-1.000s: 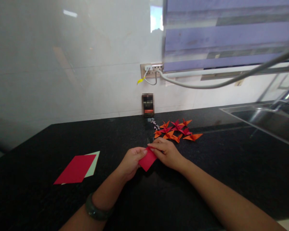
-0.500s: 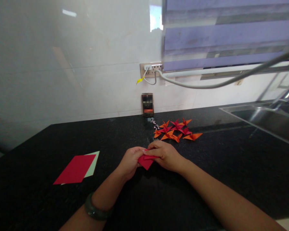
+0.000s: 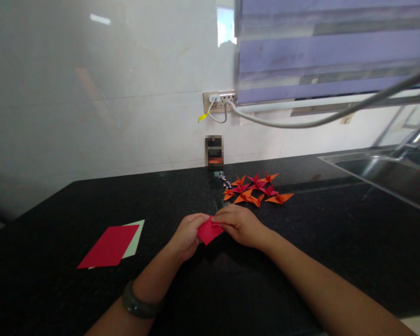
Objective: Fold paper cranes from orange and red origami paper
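Between my two hands is a folded piece of red origami paper [image 3: 208, 232], one corner pointing down toward me. My left hand [image 3: 189, 235] pinches its left side, thumb on top. On its upper right edge my right hand [image 3: 243, 225] presses a fold, its fingers closed on the paper and hiding part of it. Just beyond my right hand lie several finished paper cranes [image 3: 254, 190], orange and red. To the left, a flat red paper sheet [image 3: 108, 246] rests over a pale green sheet [image 3: 136, 240].
A black countertop [image 3: 171, 303] spans the view. At the right is a metal sink [image 3: 381, 175]. Against the white wall leans a dark box, partly blurred [image 3: 214, 151]. Higher up, a grey cable [image 3: 283, 124] runs from a wall socket [image 3: 220, 101].
The red paper has shifted slightly left and turned a little between my fingers. The flap under my right fingers looks smaller now. Both hands keep their grip.
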The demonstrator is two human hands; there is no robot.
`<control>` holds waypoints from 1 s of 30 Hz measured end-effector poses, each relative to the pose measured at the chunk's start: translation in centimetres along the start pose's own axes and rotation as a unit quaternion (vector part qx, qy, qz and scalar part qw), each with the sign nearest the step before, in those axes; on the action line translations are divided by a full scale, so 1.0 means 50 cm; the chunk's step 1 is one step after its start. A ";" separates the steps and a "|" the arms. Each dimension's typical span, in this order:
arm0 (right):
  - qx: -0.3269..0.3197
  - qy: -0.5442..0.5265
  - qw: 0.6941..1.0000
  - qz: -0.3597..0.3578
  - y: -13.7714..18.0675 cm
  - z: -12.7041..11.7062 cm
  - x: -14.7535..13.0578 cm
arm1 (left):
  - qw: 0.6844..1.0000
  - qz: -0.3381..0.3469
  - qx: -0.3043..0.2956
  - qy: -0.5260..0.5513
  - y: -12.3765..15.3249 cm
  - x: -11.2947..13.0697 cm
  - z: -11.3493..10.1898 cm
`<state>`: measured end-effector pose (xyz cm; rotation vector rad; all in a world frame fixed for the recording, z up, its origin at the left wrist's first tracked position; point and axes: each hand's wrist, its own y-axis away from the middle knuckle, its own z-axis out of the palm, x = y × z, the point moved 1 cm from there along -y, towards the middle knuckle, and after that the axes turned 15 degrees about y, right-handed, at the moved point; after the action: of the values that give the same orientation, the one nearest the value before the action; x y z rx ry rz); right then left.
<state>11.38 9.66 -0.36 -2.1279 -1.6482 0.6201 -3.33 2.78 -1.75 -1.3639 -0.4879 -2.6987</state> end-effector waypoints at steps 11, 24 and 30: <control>-0.009 0.000 1.000 -0.021 -0.001 -0.003 0.002 | 1.000 -0.015 -0.024 -0.013 -0.004 -0.005 -0.006; -0.034 -0.154 0.953 0.257 -0.004 0.018 -0.008 | 0.978 0.117 0.025 -0.169 0.002 -0.001 0.001; -0.090 -0.169 0.944 0.268 -0.003 0.031 0.000 | 0.970 0.150 0.032 -0.187 0.003 0.001 0.005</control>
<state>10.40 9.74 -1.57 -2.7595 -1.3044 1.0815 -3.14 2.73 -1.56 -1.7746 -0.3540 -2.1774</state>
